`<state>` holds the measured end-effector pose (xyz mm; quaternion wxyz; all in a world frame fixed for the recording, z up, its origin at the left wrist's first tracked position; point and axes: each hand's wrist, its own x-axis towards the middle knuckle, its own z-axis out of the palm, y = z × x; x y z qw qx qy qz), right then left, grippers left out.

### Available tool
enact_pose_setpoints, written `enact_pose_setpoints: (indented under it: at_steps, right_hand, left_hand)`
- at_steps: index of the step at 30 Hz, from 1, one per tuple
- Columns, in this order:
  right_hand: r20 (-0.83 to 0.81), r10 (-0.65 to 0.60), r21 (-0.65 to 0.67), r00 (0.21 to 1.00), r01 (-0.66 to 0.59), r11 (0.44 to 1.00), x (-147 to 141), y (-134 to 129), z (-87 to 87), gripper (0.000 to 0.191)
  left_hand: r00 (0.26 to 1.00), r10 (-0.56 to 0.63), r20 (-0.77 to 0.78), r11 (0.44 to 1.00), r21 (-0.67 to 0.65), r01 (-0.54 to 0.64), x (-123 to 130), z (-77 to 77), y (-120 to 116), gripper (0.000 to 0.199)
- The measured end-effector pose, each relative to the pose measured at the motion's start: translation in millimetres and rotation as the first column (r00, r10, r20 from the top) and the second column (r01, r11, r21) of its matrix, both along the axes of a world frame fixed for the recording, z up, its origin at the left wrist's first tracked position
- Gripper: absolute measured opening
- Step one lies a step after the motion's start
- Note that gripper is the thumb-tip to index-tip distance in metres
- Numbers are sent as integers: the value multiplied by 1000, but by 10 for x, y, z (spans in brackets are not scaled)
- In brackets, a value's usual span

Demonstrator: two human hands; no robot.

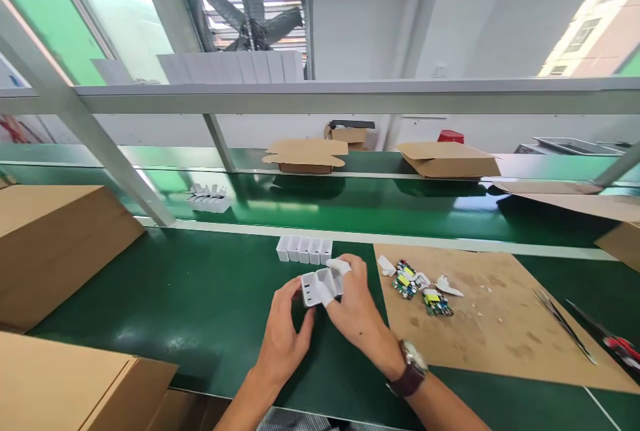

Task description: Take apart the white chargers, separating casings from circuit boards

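Note:
A white plastic housing (313,288) with small slots in its face is held between both hands above the green table. My left hand (285,324) grips its left edge with thumb and fingers. On the other side, my right hand (356,301) closes on the housing, with white coverings on two fingertips and a watch on the wrist. Just beyond my hands stands a row of white plastic housings (304,250). To the right, green circuit boards (406,279) with yellow parts lie beside small white pieces (449,286).
Tweezers (565,325) and red-handled scissors (623,344) lie at the right of a brown cardboard sheet (480,324). Cardboard boxes (60,244) stand at the left. Behind a metal frame bar (350,97), a green conveyor (300,207) carries open cartons (445,161) and a white tray (209,200).

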<state>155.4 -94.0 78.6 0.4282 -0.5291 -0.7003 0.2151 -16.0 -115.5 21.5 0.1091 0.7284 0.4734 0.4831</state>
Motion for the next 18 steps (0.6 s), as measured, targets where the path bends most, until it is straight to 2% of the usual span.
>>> enact_pose_setpoints:
  at_steps: [4, 8, 11, 14, 16, 18]
  right_hand:
    - [-24, 198, -79, 980, -199, 977, -453, 231, -120, 36]
    - [-52, 280, -107, 959, -284, 953, -599, 364, -163, 38]
    - [-46, 320, -25, 946, -321, 947, -424, 428, -186, 39]
    - [-63, 217, 54, 974, -214, 975, -68, 542, -269, 47]
    - [-108, 112, -45, 988, -117, 992, 145, 652, -364, 57]
    - [-153, 54, -199, 987, -84, 976, 254, 763, -467, 65]
  left_hand:
    - [991, 130, 32, 971, -205, -121, -401, -139, 224, 46]
    - [982, 179, 65, 931, -333, -148, -541, -151, 508, 57]
    - [981, 170, 93, 910, -396, -120, -583, -186, 657, 65]
    - [980, 178, 84, 876, -467, -119, -636, -253, 750, 76]
    - [983, 171, 66, 863, -491, -117, -661, -282, 811, 85]
    - [987, 147, 62, 873, -477, -100, -657, -280, 878, 92]
